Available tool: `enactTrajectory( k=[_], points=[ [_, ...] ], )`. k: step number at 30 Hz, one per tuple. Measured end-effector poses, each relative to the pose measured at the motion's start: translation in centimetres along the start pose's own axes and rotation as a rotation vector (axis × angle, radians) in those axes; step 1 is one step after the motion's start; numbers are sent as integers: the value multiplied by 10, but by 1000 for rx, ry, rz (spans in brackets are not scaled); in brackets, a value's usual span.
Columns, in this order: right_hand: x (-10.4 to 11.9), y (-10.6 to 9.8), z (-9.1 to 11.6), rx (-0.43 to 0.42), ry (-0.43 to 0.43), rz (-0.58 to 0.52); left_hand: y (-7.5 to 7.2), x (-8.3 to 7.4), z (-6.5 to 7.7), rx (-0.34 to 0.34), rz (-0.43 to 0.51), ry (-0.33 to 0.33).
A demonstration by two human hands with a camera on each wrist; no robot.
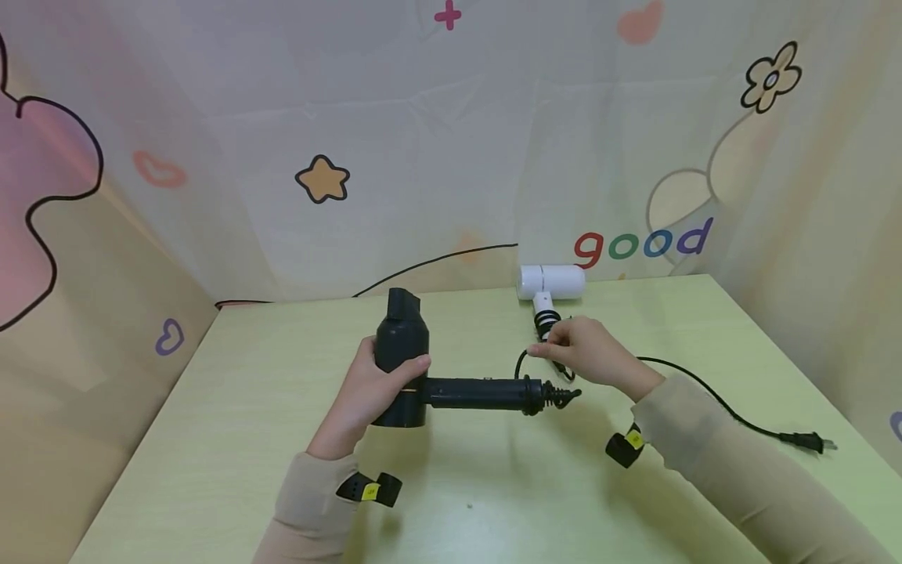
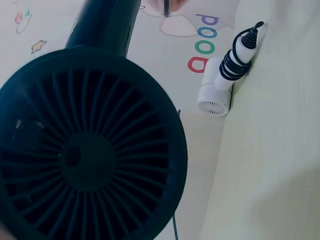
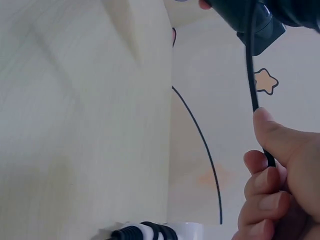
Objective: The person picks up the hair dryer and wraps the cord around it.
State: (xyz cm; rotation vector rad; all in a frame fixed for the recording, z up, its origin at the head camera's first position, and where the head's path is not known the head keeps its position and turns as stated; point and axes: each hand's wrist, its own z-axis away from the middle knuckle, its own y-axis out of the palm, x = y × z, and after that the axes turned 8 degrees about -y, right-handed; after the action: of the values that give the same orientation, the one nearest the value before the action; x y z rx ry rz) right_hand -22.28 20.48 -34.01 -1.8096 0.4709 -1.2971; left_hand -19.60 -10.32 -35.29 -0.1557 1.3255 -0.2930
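- My left hand (image 1: 373,395) is clamped around the barrel of the black hair dryer (image 1: 402,345), holding it above the worktop (image 1: 247,407), nozzle pointing away from me, handle reaching right.
- My right hand (image 1: 590,352), beyond the handle's end, pinches the black cord (image 3: 251,75) between thumb and fingers.
- Right of that hand, the plug (image 1: 801,442) lies on the worktop.
- Near the far edge lies a white hair dryer (image 1: 553,282), black cord wound round its handle.
- Behind hangs a patterned backdrop (image 1: 423,172) reading "good".
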Motion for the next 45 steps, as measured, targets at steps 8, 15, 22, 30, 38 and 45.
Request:
enactTrajectory(
  k=[8,15,22,30,38,45],
  points=[
    [12,-9,0,-23,-11,25,8,2,3,-11,-104,37],
    [19,-14,3,-34,-35,48,11,3,3,-28,-137,13],
    [30,-22,8,-46,-59,86,13,3,4,-52,-157,22],
    [43,-24,15,-33,-91,119,18,3,5,-98,-205,50],
    [55,-21,25,-26,-118,99,18,6,4,-176,-203,77],
    [62,-17,33,-37,-151,96,18,4,3,-213,-200,95]
  ],
)
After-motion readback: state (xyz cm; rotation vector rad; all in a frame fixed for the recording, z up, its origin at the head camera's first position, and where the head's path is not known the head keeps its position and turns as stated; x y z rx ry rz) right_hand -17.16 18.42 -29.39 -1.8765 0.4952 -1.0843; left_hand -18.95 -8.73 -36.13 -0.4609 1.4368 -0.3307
